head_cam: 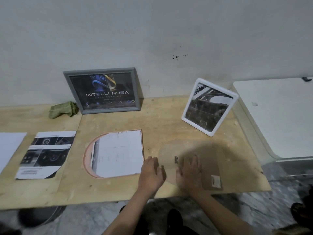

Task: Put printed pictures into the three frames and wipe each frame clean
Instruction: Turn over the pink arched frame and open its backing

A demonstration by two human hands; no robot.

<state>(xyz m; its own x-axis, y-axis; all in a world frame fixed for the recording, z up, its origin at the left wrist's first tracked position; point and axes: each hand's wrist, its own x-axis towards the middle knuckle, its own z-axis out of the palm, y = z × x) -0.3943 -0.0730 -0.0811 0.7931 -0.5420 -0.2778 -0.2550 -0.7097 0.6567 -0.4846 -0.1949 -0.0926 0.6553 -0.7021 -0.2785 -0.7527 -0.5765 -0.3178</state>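
A grey frame [103, 90] with a dark printed picture leans on the wall at the back. A white frame [210, 106] with a picture stands at the right. An arched pink frame [88, 156] lies face down in the middle, a white sheet [120, 153] resting in it. Its brown arched backing board [208, 160] lies flat to the right. My left hand [151, 173] rests at the board's left edge, fingers spread. My right hand [189, 173] lies flat on the board, blurred. A trimmed printed picture [47, 153] lies at the left.
A green cloth [63, 109] lies crumpled beside the grey frame. A blank white sheet [8, 146] sits at the far left. The wooden table [118, 189] ends just before my arms. A white table [277, 116] adjoins on the right.
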